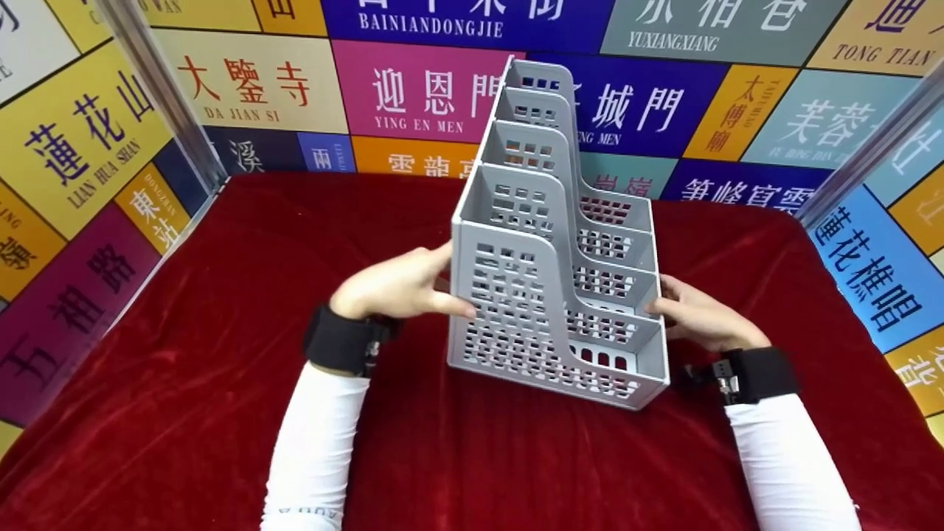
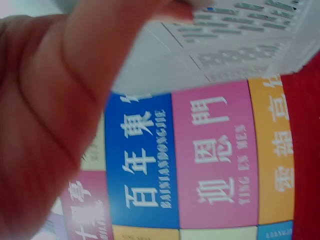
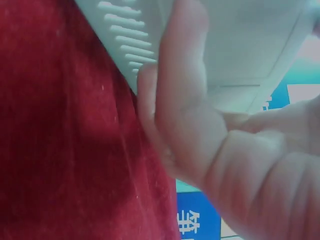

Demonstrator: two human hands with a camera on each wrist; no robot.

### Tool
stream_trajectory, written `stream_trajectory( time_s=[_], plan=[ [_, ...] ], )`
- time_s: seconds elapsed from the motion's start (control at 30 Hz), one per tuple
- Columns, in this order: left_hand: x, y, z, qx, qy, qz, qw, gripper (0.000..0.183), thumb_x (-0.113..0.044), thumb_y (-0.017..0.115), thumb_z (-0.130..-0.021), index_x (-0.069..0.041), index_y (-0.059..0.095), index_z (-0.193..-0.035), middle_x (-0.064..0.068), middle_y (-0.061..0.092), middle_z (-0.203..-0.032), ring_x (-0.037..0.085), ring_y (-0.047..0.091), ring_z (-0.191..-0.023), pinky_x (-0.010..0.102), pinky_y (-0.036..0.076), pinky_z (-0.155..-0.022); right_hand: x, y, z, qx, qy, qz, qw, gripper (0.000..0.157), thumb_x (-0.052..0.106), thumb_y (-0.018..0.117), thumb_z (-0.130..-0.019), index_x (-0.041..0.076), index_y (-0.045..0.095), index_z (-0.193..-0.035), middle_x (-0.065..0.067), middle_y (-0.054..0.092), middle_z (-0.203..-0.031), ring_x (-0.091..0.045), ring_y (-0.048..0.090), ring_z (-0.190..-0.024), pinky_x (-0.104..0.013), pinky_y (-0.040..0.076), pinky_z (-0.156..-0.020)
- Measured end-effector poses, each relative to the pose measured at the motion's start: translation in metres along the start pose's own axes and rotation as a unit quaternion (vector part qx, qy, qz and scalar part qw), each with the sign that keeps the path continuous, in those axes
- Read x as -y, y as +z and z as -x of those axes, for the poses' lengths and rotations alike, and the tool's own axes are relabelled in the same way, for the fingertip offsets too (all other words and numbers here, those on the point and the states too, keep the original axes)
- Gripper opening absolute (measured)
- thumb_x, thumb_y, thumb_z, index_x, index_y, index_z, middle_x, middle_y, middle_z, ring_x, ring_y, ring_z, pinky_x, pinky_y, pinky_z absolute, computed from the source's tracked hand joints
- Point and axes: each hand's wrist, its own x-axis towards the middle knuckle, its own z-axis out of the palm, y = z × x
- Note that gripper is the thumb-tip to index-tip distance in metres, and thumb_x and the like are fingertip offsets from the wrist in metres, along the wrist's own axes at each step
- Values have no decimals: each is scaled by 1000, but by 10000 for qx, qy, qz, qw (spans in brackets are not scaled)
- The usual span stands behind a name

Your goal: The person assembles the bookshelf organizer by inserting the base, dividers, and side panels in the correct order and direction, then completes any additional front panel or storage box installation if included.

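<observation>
A grey plastic file holder (image 1: pixel 509 295) with several upright compartments and perforated walls is between both hands, over the red cloth. Its tall back is on the left and its low front on the right. My left hand (image 1: pixel 398 284) grips the tall side, thumb on the near perforated panel and the other fingers mostly hidden behind. On the low side my right hand (image 1: pixel 700 313) holds the wall, its thumb at the top rim. The right wrist view shows fingers (image 3: pixel 182 75) bent against the grey wall. In the left wrist view, the hand's palm (image 2: pixel 45 110) fills the left.
Red velvet cloth (image 1: pixel 221 413) covers the table. Behind it stand panels (image 1: pixel 435 88) of coloured signs with Chinese lettering. Metal posts (image 1: pixel 162 88) rise at the back left and back right corners. Each wrist wears a black band (image 1: pixel 339 339) with a small camera.
</observation>
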Motion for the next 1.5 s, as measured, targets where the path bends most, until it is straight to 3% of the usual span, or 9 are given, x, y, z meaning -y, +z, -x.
stream_trajectory(
  time_s=[0.27,0.53,0.8,0.97,1.17,1.27,1.33,1.47,1.5],
  plan=[
    [15,-5,0,-736,237,606,9952,63,-22,71,-94,-13,43,-150,5,74,-118,16,72,-103,34,57,-95,6,11,-1,137,-21,-87,9999,68,0,45,-96,1,16,-158,-17,56,-139,-20,70,-107,-41,57,-92],
    [37,0,-10,-1272,110,1344,9827,46,-15,66,-97,-11,53,-141,7,71,-123,20,71,-107,35,57,-96,9,20,-1,-467,-18,-38,9989,79,0,47,-94,11,5,-160,-24,47,-143,-14,69,-102,-44,56,-89],
    [41,6,-16,-2482,254,1233,9605,66,-9,56,-101,-12,24,-160,14,53,-149,27,67,-120,32,56,-99,17,37,0,-561,-331,-625,9959,75,-6,48,-95,9,7,-156,-25,50,-141,-20,71,-105,-48,60,-87],
    [25,10,-19,-2482,-619,424,9658,74,-24,46,-106,-24,-3,-163,17,60,-141,26,71,-108,38,58,-94,20,46,0,-738,-439,-895,9923,76,-9,47,-95,16,7,-154,-26,48,-141,-19,71,-103,-50,60,-85],
    [5,16,-12,-1818,-1945,115,9638,119,-54,72,-84,-20,-17,-157,22,64,-127,34,69,-105,47,54,-97,17,52,-1,-881,-239,-549,9943,84,-5,50,-94,16,-5,-154,-28,42,-143,-14,69,-100,-46,60,-86],
    [-7,24,-12,-2146,-2342,-215,9480,136,-63,79,-74,-5,-12,-157,33,56,-134,43,68,-107,51,55,-97,17,54,-2,-981,-143,-381,9943,89,0,53,-94,15,-10,-155,-29,39,-142,-13,68,-98,-43,60,-85],
    [-17,30,-14,-2532,-2638,-632,9286,142,-68,79,-70,3,-8,-157,36,56,-129,45,69,-99,51,58,-89,17,53,-2,-1057,-61,-327,9938,90,5,55,-96,14,-11,-155,-28,38,-141,-13,67,-99,-43,60,-85],
    [-38,38,-15,-2632,-3363,-1889,8843,138,-80,67,-71,17,13,-153,24,68,-88,38,72,-72,46,61,-66,17,47,-2,-1106,146,-308,9933,88,26,56,-102,11,-12,-154,-31,32,-147,-20,64,-111,-43,59,-91],
    [-43,39,-15,-2482,-3466,-2224,8768,126,-82,62,-72,19,36,-144,18,66,-76,35,71,-67,43,61,-62,17,44,-2,-1107,200,-304,9932,88,32,55,-102,9,-12,-154,-32,28,-150,-26,61,-118,-44,57,-95]
  ],
)
